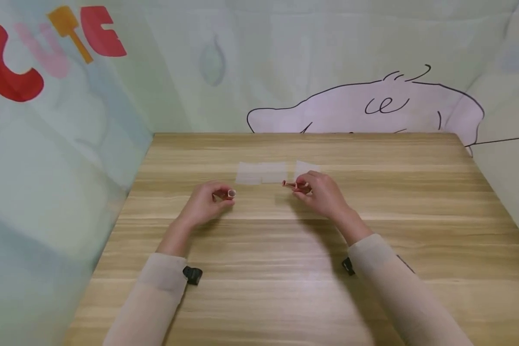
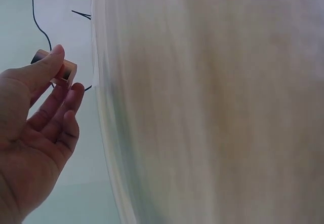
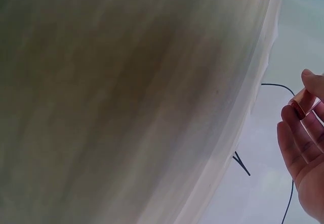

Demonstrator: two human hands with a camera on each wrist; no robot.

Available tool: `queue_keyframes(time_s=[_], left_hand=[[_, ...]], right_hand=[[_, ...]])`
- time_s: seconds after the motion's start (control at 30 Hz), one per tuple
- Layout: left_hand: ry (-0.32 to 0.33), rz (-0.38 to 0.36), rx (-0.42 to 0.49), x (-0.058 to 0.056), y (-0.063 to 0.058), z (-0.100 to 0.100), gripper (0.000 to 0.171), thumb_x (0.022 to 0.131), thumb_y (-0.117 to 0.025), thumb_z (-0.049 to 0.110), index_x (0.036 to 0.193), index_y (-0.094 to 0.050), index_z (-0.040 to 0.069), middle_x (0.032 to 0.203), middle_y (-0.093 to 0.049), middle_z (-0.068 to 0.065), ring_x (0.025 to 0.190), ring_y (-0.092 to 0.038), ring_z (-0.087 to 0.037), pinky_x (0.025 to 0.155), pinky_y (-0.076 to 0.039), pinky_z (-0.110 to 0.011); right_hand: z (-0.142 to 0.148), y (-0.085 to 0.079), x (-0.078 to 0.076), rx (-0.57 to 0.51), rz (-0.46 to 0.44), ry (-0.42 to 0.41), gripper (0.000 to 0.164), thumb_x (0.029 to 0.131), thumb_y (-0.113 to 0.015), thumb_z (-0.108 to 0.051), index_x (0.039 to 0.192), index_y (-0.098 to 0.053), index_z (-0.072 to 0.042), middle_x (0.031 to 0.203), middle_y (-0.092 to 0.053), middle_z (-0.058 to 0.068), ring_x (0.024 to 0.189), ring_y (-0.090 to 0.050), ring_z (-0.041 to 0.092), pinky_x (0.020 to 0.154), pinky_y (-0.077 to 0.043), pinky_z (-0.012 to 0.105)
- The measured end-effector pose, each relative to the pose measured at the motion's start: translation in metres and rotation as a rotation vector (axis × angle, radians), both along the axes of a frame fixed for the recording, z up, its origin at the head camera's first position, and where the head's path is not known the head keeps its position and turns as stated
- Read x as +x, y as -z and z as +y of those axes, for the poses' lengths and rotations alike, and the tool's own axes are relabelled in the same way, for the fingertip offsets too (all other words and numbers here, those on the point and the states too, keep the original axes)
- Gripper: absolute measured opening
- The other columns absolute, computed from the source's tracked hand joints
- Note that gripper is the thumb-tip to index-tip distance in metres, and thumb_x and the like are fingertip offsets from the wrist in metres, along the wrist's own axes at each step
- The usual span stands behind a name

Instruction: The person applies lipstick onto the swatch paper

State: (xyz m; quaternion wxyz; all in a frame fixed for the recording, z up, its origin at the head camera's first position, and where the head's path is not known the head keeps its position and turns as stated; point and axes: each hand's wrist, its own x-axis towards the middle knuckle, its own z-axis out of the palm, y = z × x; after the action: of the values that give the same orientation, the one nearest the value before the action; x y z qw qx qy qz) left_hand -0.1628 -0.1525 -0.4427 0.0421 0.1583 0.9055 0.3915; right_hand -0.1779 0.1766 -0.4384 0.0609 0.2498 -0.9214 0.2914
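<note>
In the head view my left hand (image 1: 205, 202) pinches a small short tube (image 1: 231, 193), its pale-rimmed round end facing me. The left wrist view shows that tube (image 2: 72, 72) as copper-coloured with dark parts, between thumb and fingertips of the left hand (image 2: 38, 127). My right hand (image 1: 324, 192) pinches a thin reddish, copper-coloured piece (image 1: 289, 184) that points left, its end rounded. In the right wrist view this piece (image 3: 302, 102) sits between thumb and fingers of the right hand (image 3: 306, 148). The two pieces are apart, above the table; their exact kind is unclear.
Pale thin rectangular sheets lie on the wooden table (image 1: 268, 250) beyond the hands: two side by side, the left sheet (image 1: 248, 174) and middle sheet (image 1: 274, 172), and a right sheet (image 1: 304, 167) partly behind the right hand. A printed cloth (image 1: 177, 72) hangs behind the table.
</note>
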Motion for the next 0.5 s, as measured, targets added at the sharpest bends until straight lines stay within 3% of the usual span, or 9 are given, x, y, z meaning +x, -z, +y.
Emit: queue_keyframes(time_s=[0.17,0.3,0.5], left_hand=[[0.008,0.009,-0.008,-0.005,-0.002,0.0,0.021,0.087,-0.08,0.009,0.107,-0.074,0.005,0.103,-0.071,-0.006,0.096,-0.064,-0.023,0.09,-0.052,-0.041],[-0.005,0.018,0.001,-0.006,-0.003,-0.004,0.021,0.086,-0.081,0.008,0.105,-0.074,0.003,0.101,-0.07,-0.007,0.095,-0.063,-0.025,0.09,-0.051,-0.043],[-0.044,0.013,0.0,0.0,0.0,-0.02,0.023,0.084,-0.082,0.005,0.105,-0.074,0.001,0.1,-0.071,-0.009,0.093,-0.065,-0.026,0.087,-0.053,-0.043]], right_hand=[[0.005,-0.003,0.002,0.011,-0.005,0.025,0.018,0.086,-0.083,-0.015,0.095,-0.072,-0.005,0.093,-0.07,0.007,0.083,-0.069,0.024,0.075,-0.056,0.041],[0.006,-0.004,0.002,0.011,0.0,0.022,0.018,0.085,-0.083,-0.014,0.096,-0.072,-0.005,0.094,-0.07,0.008,0.083,-0.07,0.025,0.076,-0.056,0.042],[-0.002,-0.003,0.001,0.013,-0.014,-0.015,0.017,0.086,-0.083,-0.015,0.095,-0.071,-0.006,0.094,-0.071,0.008,0.083,-0.07,0.024,0.076,-0.056,0.042]])
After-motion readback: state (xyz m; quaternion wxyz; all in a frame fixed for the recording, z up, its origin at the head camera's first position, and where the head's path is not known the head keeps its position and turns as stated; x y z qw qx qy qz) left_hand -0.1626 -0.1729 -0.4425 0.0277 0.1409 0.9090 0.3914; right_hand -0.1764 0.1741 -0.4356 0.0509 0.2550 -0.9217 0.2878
